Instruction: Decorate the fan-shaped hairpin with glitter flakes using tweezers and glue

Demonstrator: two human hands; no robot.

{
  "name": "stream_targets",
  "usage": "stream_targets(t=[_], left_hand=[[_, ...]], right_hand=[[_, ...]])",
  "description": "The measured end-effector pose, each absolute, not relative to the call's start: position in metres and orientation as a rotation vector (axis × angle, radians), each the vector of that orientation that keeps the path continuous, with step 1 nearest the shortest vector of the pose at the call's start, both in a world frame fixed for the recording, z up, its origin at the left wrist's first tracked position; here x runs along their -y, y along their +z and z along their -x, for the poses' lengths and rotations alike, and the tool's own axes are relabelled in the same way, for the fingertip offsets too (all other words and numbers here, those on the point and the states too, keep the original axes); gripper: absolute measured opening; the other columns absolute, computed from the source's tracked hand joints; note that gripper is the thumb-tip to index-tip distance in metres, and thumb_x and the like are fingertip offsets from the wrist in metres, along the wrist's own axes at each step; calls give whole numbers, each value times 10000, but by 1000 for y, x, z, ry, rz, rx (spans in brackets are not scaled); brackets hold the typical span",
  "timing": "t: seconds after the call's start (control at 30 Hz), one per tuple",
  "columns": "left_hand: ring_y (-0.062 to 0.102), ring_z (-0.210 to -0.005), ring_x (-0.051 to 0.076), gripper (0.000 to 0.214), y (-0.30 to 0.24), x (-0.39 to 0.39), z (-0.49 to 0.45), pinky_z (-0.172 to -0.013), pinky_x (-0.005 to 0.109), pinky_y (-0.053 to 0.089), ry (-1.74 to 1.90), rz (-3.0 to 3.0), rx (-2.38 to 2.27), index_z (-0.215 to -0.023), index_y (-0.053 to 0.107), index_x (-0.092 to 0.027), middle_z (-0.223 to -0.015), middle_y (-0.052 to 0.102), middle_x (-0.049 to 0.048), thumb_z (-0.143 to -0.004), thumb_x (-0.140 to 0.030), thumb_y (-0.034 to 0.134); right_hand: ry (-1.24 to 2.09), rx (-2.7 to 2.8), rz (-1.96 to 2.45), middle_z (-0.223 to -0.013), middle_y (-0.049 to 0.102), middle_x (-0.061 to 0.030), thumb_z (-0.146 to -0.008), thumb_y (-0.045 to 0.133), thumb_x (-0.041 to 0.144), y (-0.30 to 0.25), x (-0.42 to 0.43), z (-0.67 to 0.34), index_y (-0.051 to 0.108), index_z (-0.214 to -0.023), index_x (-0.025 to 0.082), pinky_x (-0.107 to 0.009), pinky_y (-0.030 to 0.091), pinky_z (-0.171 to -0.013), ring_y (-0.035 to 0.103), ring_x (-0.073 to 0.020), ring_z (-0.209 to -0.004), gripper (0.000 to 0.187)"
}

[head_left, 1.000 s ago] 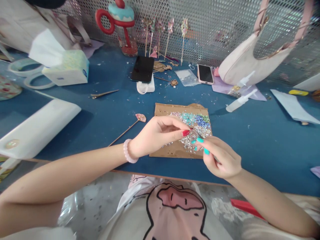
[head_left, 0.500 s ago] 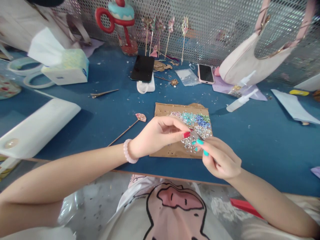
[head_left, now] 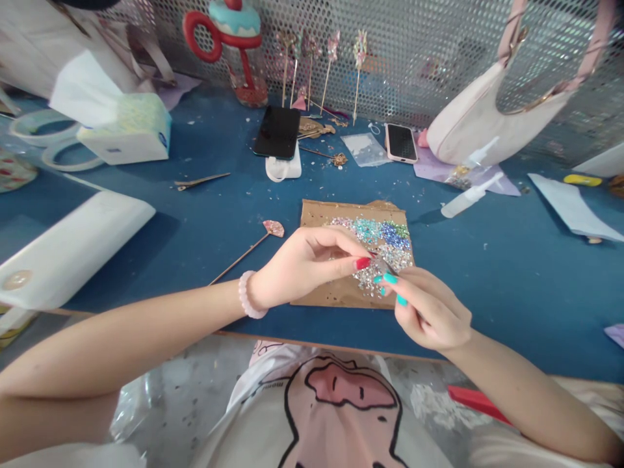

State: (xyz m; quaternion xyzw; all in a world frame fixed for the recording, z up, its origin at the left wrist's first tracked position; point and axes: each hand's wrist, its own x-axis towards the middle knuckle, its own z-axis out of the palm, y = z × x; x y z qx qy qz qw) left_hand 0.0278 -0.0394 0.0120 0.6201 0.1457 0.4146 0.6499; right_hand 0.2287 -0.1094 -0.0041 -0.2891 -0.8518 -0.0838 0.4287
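Observation:
My left hand, red-nailed and with a pink bead bracelet at the wrist, pinches a tiny item between thumb and forefinger; what it is cannot be made out. Opposite it, my right hand, with turquoise nails, is closed around what look like grey metal tweezers, mostly hidden in the fingers. Their tip meets the left fingertips. Both hands are over a cardboard sheet spread with small rhinestones in silver, blue, turquoise, green and pink. Left of the board lies a stick with a pink fan-shaped head.
A hair clip, a black phone and a pink-edged phone lie farther back. Decorated sticks stand by the mesh panel. A glue bottle and white handbag are right, a tissue pack left.
The hands stay fingertip to fingertip over the board, nearly still. The whole view has shifted very slightly.

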Motion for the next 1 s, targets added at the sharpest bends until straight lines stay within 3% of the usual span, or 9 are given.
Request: stream_targets(t=[1.0], left_hand=[[587,-706,94,91,13,39,-27,-676,196,496,963,-1517,-295,-758,681,-149,-760,645,19,-784,-73,638]], right_hand=[[-212,2143,680,-825,649,-125,-743,497,-21,-2,111,-227,471,-1274,74,-351,554,-592,596,-187,-761,540]])
